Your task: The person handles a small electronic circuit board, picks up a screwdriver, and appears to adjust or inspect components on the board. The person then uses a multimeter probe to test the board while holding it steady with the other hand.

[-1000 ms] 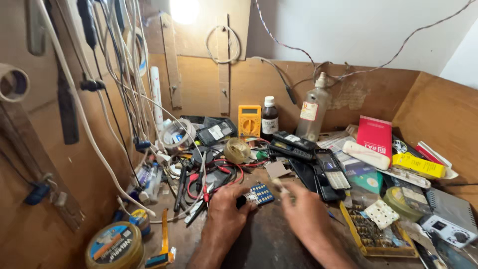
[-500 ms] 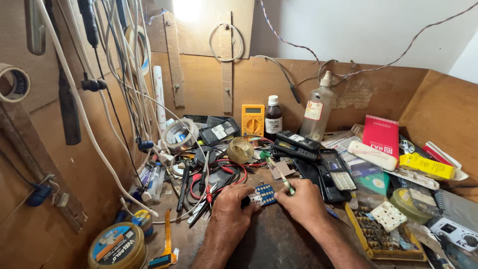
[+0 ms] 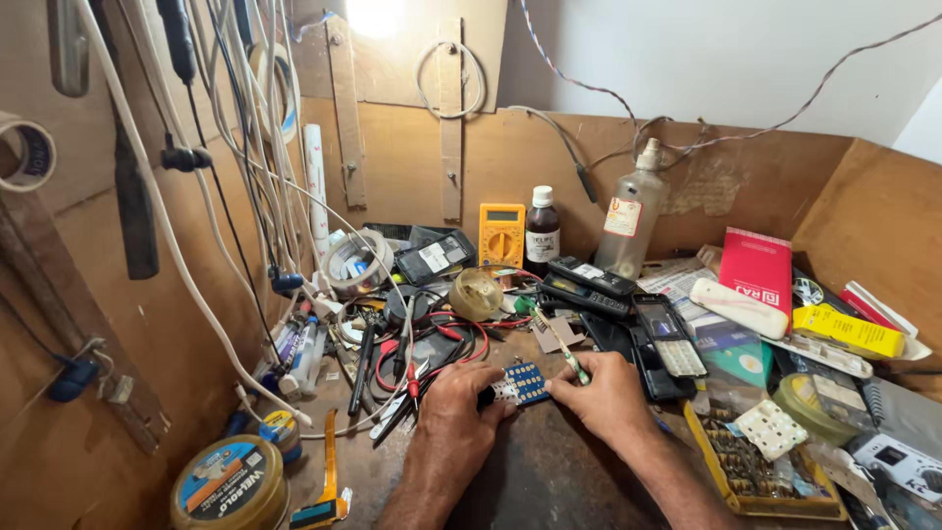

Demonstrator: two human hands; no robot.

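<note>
Pinched between the fingers of the left hand [image 3: 459,417] was a small blue keypad board [image 3: 520,384], held low over the dark worn bench top [image 3: 535,481] at centre. Right hand [image 3: 606,397] was closed around a thin green-tipped tool [image 3: 561,345], its shaft slanting up and away to the left, the lower end just beside the board's right edge; whether it touched the board could not be told.

Near left edge: round yellow tin [image 3: 229,486] and a small orange-handled blade [image 3: 329,476]. Near right: yellow tray of small parts [image 3: 751,476] with a white keypad [image 3: 770,429] lying on it.

Just beyond the hands: tangle of red and black leads [image 3: 437,344], roll of tape [image 3: 477,292], and dark phone bodies [image 3: 628,304].

Further back, against the wooden wall: yellow multimeter [image 3: 501,234], dark brown bottle with white cap [image 3: 541,231], clear plastic bottle [image 3: 629,224]. Red booklet [image 3: 756,267] stood off to the right. White cables [image 3: 245,147] hung down the left panel.
</note>
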